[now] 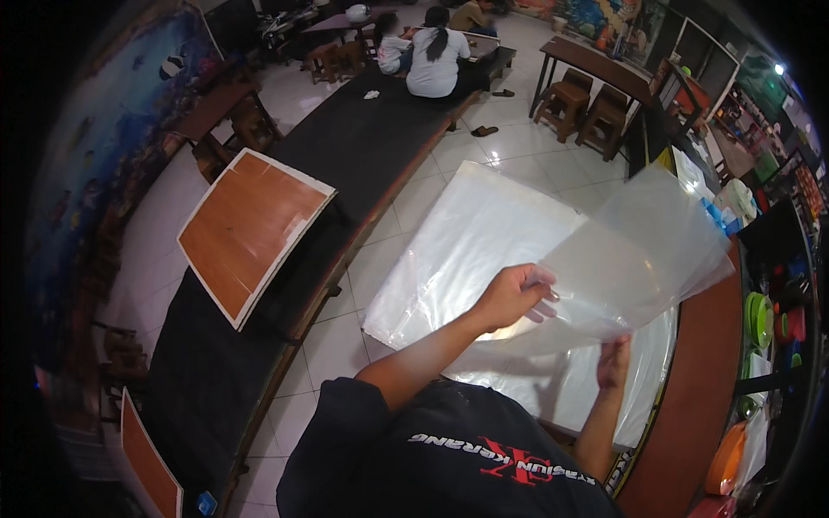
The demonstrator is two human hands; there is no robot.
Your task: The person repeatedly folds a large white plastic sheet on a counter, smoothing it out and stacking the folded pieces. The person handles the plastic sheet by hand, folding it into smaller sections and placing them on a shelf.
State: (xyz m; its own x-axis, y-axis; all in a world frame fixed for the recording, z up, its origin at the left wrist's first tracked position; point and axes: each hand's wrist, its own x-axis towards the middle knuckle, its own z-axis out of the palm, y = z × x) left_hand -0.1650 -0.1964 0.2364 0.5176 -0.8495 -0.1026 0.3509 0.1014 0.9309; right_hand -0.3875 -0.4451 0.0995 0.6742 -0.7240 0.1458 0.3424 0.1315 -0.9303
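Note:
A large translucent plastic sheet (622,259) is raised and bent above a low table covered in clear plastic (479,220). My right hand (612,364) grips the sheet's lower edge between thumb and fingers. At the sheet's left edge is my left hand (521,298), its fingers curled and partly spread; whether they pinch the film cannot be told. Glossy, wrinkled plastic covers the pale tabletop below both hands, and bright reflections lie on it. The raised sheet reaches toward the counter on the right and hides part of the tabletop.
A long black bench platform (311,149) runs along the left, with an orange-brown board-topped table (259,226) over it. A brown counter (696,362) borders the right, beside green plates (759,318). Stools (563,103) and seated people (437,58) are farther off.

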